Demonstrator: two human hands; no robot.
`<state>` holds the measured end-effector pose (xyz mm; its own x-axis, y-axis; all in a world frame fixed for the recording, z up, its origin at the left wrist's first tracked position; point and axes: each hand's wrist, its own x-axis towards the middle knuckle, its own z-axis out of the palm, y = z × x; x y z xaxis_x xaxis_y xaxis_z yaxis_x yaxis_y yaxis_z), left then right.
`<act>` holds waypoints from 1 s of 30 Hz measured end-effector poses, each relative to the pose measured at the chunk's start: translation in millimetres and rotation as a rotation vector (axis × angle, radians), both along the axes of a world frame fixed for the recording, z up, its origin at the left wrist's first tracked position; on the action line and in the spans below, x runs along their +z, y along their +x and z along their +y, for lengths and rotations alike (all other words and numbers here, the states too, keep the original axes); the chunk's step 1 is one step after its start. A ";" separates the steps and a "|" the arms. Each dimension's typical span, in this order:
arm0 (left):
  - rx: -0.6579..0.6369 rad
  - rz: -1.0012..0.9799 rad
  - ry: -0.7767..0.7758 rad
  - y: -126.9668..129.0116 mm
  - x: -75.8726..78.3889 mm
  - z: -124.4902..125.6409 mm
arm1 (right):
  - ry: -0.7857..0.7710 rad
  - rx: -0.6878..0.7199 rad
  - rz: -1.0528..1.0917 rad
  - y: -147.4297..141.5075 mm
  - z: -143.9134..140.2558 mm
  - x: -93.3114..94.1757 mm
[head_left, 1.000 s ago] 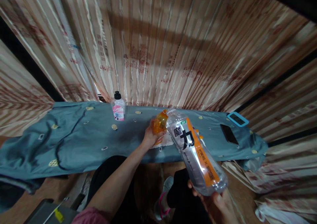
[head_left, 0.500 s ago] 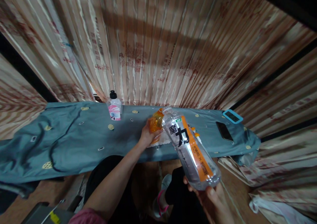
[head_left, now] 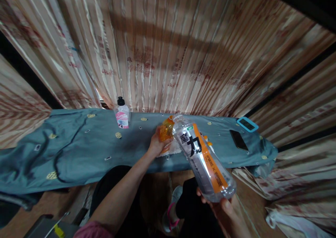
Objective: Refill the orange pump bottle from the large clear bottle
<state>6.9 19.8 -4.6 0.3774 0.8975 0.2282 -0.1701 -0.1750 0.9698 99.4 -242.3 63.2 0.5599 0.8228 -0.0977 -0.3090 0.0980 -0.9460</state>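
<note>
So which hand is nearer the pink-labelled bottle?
Left. The left hand, holding the orange container, is right of the pink-labelled bottle; the right hand, holding the large clear bottle, is farther right and nearer the camera.

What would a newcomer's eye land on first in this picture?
Probably the large clear plastic bottle with an orange-striped label, slanting right of centre, its base in the right hand. Next, the translucent orange container near the bottle's mouth, held in the left hand. Then the bright blue-framed rectangular device near the right end of the blue-grey patterned cloth.
</note>
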 end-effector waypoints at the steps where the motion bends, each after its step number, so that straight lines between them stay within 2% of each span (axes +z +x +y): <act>1: 0.007 0.010 0.006 0.0 0.0 0.0 | -0.004 0.000 -0.006 0.3 -0.2 0.4; 14: 0.025 0.080 0.014 -1.9 6.0 -1.3 | -0.005 0.040 0.028 -1.2 1.0 5.8; 30: -0.008 -0.011 0.008 -2.9 4.1 -2.4 | -0.003 -0.006 0.024 -1.1 3.2 1.2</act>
